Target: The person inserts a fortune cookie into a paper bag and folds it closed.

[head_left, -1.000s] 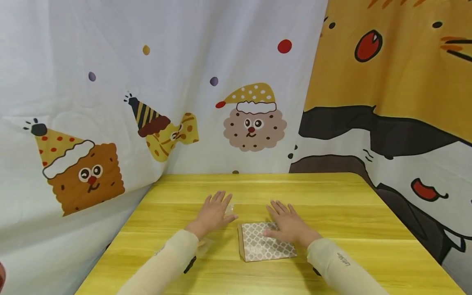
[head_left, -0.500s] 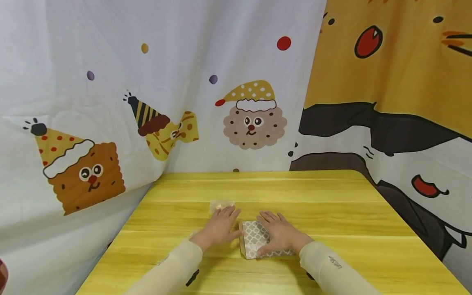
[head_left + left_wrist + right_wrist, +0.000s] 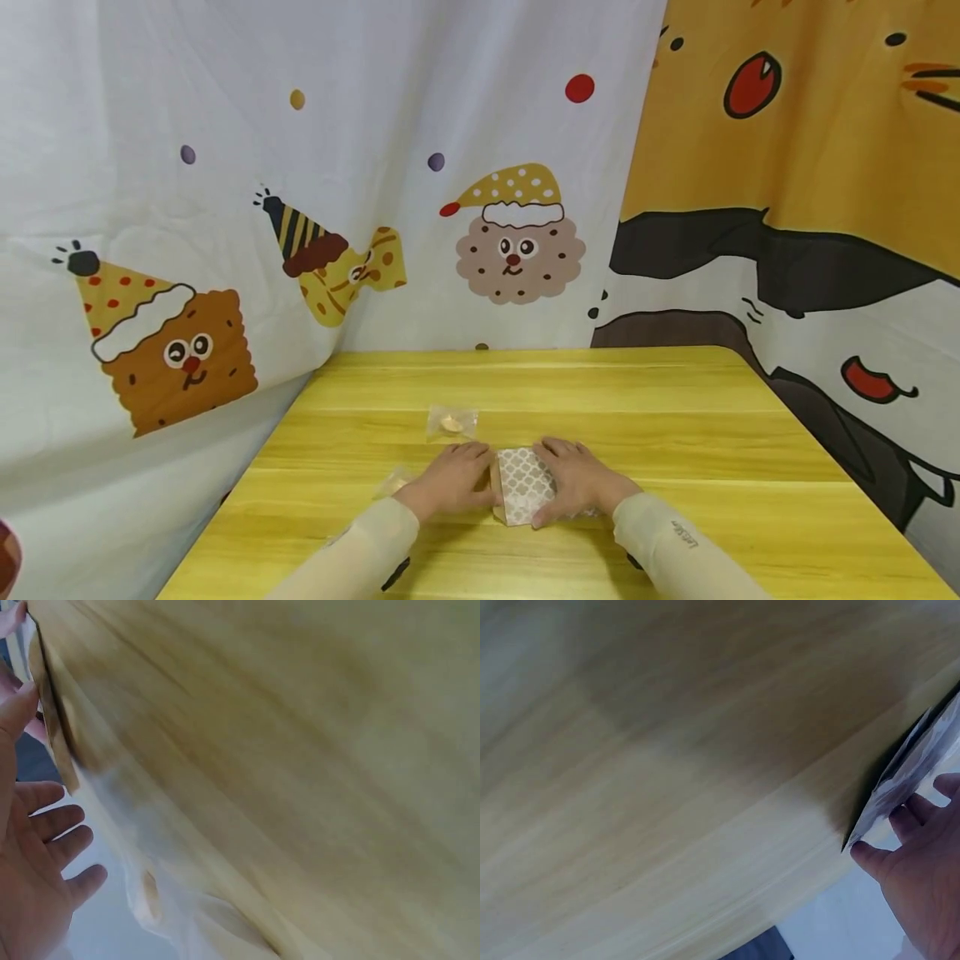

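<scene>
A flat paper bag (image 3: 520, 479), grey and white with a lattice pattern and a brown side fold, lies on the table. My right hand (image 3: 576, 483) spans it from above in the head view, fingers bent at its far edge and thumb at its near edge. The right wrist view has the thumb at a corner of the bag (image 3: 911, 761). Beside the bag's left edge is my left hand (image 3: 455, 481). In the left wrist view this hand (image 3: 34, 889) has its thumb at the brown edge, its other fingers loosely spread. The bag's right part is covered.
A small clear packet (image 3: 452, 423) with something beige inside lies beyond the left hand. Another clear packet (image 3: 394, 482) sits left of that hand, partly hidden by it. Printed curtains (image 3: 420, 100) hang behind the wooden table (image 3: 637, 392).
Both hands have come lower and nearer to the body, the left to the bag's left edge, the right onto the bag. Their fingers are more bent now. The far packet is uncovered.
</scene>
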Action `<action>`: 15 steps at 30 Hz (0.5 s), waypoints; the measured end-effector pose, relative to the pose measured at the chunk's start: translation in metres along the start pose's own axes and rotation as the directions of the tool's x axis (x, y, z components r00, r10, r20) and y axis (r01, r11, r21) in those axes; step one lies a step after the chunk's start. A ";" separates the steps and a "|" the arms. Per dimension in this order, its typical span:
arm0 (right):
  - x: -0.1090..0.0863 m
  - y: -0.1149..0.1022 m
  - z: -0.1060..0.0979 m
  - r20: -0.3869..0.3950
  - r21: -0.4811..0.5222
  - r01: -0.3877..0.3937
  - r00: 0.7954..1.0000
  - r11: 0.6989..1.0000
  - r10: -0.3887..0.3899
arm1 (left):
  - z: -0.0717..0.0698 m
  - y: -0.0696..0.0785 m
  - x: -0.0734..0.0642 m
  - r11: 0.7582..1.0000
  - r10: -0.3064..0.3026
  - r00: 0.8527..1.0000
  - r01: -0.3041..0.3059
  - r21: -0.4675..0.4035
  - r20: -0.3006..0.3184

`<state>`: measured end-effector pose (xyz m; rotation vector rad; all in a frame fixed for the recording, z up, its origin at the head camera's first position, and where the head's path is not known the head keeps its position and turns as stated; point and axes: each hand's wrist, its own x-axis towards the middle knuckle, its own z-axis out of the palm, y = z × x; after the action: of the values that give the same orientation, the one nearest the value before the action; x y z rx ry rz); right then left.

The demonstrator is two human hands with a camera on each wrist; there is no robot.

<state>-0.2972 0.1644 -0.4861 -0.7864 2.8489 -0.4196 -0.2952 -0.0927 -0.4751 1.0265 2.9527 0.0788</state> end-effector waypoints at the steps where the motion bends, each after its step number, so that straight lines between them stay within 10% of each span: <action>1: 0.000 0.002 0.000 -0.002 -0.005 -0.010 1.000 1.000 0.010 | 0.000 0.000 0.001 1.000 0.001 1.000 -0.001 -0.002 0.009; 15: 0.002 0.006 0.006 -0.037 -0.057 -0.082 0.996 0.995 0.080 | -0.002 -0.015 0.014 0.998 -0.046 0.987 0.041 0.040 0.156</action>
<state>-0.3002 0.1666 -0.4935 -0.6763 2.9254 -0.3430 -0.3155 -0.0955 -0.4736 0.9251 2.8421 -0.0544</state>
